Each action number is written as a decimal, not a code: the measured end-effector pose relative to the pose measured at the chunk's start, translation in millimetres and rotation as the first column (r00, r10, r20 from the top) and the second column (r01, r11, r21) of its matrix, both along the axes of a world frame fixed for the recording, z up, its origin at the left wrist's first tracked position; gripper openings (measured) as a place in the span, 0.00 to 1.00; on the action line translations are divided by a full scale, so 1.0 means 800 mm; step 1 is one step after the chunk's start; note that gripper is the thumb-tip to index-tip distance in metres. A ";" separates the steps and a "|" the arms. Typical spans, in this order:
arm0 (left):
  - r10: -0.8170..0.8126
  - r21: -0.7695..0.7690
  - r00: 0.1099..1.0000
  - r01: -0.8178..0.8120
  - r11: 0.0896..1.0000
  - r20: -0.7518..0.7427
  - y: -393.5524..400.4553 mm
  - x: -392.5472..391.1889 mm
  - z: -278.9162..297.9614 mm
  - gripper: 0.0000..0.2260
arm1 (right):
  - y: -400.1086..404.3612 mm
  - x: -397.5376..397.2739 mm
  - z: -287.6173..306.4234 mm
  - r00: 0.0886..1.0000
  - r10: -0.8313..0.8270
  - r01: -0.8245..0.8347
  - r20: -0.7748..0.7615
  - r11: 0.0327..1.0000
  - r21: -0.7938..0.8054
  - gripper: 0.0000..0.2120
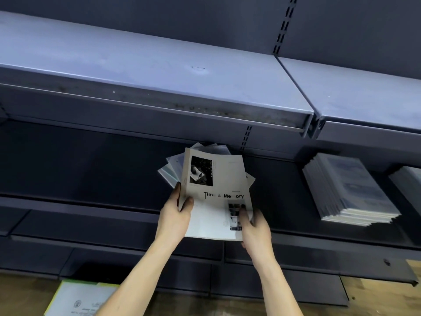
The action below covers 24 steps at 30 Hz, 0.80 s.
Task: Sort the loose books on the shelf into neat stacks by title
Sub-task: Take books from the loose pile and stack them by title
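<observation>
Nearest the camera, a pale booklet with a yellow-green edge (77, 299) lies on the wooden floor (373, 293), below and left of the fanned bunch of books (216, 192) that both hands hold. The left hand (175, 213) grips the bunch's left edge, thumb curled over the front cover and the other fingers behind it. The right hand (255, 226) holds the lower right corner, fingers (242, 210) curled onto the cover.

The top book is cream-coloured, with a dark photograph at its upper left, the title "Time & Memory" in black across the middle, and a smaller picture strip at the lower right. Behind it, several pale blue-white books spread out like a fan. The bunch is held in front of the dark lower shelf (91, 169).

To the right of the bunch, on that same shelf, stands a neat stack of grey-blue books (348, 190), and a further stack (407, 181) is cut off at the frame's edge. Above the bunch runs the grey-blue upper shelf (148, 65).
</observation>
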State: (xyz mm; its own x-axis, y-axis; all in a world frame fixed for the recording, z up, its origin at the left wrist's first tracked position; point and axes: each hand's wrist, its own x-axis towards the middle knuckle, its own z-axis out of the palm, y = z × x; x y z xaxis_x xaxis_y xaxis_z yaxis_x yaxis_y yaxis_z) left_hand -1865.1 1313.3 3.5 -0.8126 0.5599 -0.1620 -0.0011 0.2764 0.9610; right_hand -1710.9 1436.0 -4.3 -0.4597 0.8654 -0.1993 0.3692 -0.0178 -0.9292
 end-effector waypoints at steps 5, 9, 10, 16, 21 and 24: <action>-0.034 0.060 0.999 0.032 0.998 0.028 0.004 0.004 0.020 0.26 | 0.000 0.007 0.005 0.995 -0.069 0.070 -0.075 0.998 0.006 0.07; -0.093 0.008 0.996 0.093 0.996 0.004 0.005 0.009 0.031 0.27 | -0.005 0.015 0.015 0.984 -0.117 0.117 -0.136 0.993 -0.011 0.04; -0.103 -0.014 0.994 0.103 0.995 -0.026 0.004 0.011 0.032 0.26 | -0.008 0.017 0.019 0.982 -0.131 0.132 -0.139 0.991 -0.002 0.05; -0.158 -0.018 0.985 0.157 0.987 -0.076 0.011 0.028 0.033 0.23 | -0.022 0.038 0.023 0.964 -0.231 0.236 -0.131 0.971 0.025 0.03; -0.266 0.100 0.958 0.277 0.956 -0.108 0.023 0.048 0.030 0.22 | -0.031 0.070 0.018 0.932 -0.333 0.339 -0.146 0.941 0.020 0.08; -0.342 0.124 0.932 0.356 0.926 -0.122 0.033 0.066 0.029 0.22 | -0.037 0.094 0.015 0.900 -0.413 0.421 -0.140 0.907 0.030 0.08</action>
